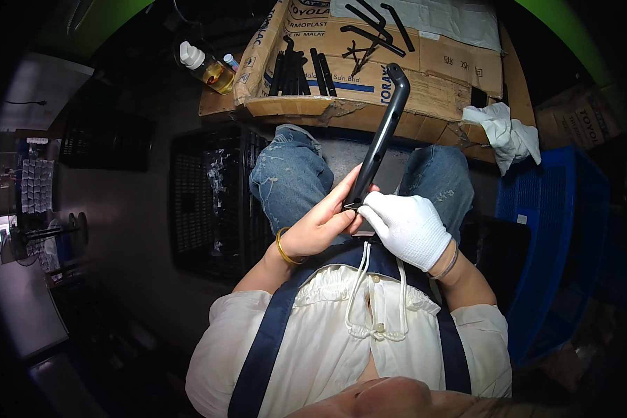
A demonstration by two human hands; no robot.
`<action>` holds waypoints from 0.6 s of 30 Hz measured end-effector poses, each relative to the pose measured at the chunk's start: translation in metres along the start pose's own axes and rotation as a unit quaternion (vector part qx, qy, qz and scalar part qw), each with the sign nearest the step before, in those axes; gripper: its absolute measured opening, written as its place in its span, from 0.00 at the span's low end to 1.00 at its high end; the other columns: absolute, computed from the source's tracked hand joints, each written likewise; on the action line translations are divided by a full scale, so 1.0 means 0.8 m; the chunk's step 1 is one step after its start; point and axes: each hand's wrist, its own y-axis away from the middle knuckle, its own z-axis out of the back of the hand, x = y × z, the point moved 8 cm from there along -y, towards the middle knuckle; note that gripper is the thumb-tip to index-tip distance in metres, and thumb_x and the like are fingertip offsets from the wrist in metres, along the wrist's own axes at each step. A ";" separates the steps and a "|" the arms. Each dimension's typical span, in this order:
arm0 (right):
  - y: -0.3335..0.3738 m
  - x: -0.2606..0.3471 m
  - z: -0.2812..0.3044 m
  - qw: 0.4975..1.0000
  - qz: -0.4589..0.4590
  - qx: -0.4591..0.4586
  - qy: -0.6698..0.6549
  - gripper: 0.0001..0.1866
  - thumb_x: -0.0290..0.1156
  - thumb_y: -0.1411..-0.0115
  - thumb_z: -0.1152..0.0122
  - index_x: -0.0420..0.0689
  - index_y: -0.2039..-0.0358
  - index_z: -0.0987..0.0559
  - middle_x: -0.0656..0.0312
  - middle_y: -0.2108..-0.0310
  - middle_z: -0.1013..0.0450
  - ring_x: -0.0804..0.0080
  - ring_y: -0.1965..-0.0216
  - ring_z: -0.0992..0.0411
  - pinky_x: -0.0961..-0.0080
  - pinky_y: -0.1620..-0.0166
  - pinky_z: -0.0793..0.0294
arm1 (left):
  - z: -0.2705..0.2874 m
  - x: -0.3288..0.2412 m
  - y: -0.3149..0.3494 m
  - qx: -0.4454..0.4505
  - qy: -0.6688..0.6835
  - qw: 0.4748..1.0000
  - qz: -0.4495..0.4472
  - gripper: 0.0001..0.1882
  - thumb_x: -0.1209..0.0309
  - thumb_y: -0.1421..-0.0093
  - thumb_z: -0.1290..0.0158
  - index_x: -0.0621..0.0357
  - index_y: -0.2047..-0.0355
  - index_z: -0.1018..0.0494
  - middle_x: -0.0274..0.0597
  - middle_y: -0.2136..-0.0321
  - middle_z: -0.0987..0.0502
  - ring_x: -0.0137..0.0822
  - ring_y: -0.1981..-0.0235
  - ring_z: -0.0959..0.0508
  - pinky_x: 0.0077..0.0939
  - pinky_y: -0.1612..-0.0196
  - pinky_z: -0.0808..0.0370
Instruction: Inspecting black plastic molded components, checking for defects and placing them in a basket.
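Note:
A long glossy black plastic handle [381, 136], bent at its far end, slants up and away over my lap. My left hand [322, 226], bare with a yellow bangle at the wrist, is closed round its near end. In a white knitted glove, my right hand [412, 226] pinches at that same near end, thumb and forefinger together. A small pale, pointed sliver shows at its fingertips, too small to name. The fingers hide part of the handle's end.
A cardboard-lined table [285, 106] ahead holds several black handles [322, 73] and thinner bent black pieces [373, 40]. A bottle of yellow liquid [216, 75] stands at its left, a crumpled white cloth [503, 132] at its right. Black crate [188, 202] left; blue crate [547, 258] right.

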 end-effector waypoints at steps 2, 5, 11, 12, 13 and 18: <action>0.001 -0.007 -0.009 0.997 -0.028 0.067 -0.007 0.07 0.34 0.36 0.45 0.46 0.67 0.23 0.56 0.76 0.25 0.57 0.75 0.23 0.65 0.72 0.24 | -0.001 0.003 0.001 0.005 0.000 1.000 0.006 0.40 0.85 0.37 0.64 0.56 0.27 0.66 0.39 0.38 0.39 0.25 0.69 0.36 0.18 0.63 0.32; 0.000 -0.009 -0.011 0.995 -0.017 0.099 0.016 0.07 0.34 0.36 0.45 0.47 0.67 0.22 0.56 0.77 0.25 0.57 0.75 0.23 0.65 0.72 0.24 | -0.002 0.006 0.003 0.006 -0.004 1.000 0.019 0.40 0.85 0.37 0.64 0.56 0.27 0.65 0.38 0.40 0.38 0.25 0.69 0.36 0.19 0.62 0.32; -0.002 -0.007 -0.015 0.991 0.054 0.116 0.034 0.09 0.37 0.35 0.47 0.46 0.65 0.23 0.56 0.78 0.24 0.59 0.76 0.22 0.65 0.72 0.23 | -0.003 0.007 0.005 0.009 -0.001 0.999 0.034 0.39 0.84 0.37 0.64 0.59 0.27 0.64 0.39 0.41 0.38 0.24 0.69 0.37 0.19 0.63 0.34; -0.003 -0.009 -0.011 0.993 0.058 0.097 0.029 0.09 0.37 0.35 0.47 0.46 0.65 0.23 0.56 0.78 0.24 0.59 0.76 0.22 0.65 0.72 0.23 | -0.003 0.008 0.005 0.011 -0.002 0.999 0.037 0.39 0.83 0.36 0.63 0.56 0.27 0.64 0.36 0.43 0.37 0.25 0.69 0.37 0.19 0.60 0.32; -0.003 -0.008 -0.012 0.991 0.076 0.107 0.006 0.09 0.36 0.37 0.46 0.46 0.63 0.23 0.56 0.76 0.24 0.58 0.74 0.22 0.64 0.71 0.22 | -0.002 0.008 0.005 0.011 -0.001 0.999 0.037 0.39 0.83 0.36 0.63 0.56 0.27 0.64 0.36 0.43 0.37 0.25 0.69 0.37 0.19 0.60 0.32; -0.004 -0.015 -0.015 0.991 0.062 0.101 -0.068 0.10 0.35 0.40 0.42 0.45 0.61 0.23 0.55 0.72 0.23 0.57 0.70 0.21 0.63 0.68 0.21 | -0.003 0.007 0.006 0.024 0.039 0.998 0.035 0.39 0.81 0.35 0.62 0.56 0.27 0.65 0.36 0.60 0.34 0.25 0.69 0.37 0.18 0.60 0.35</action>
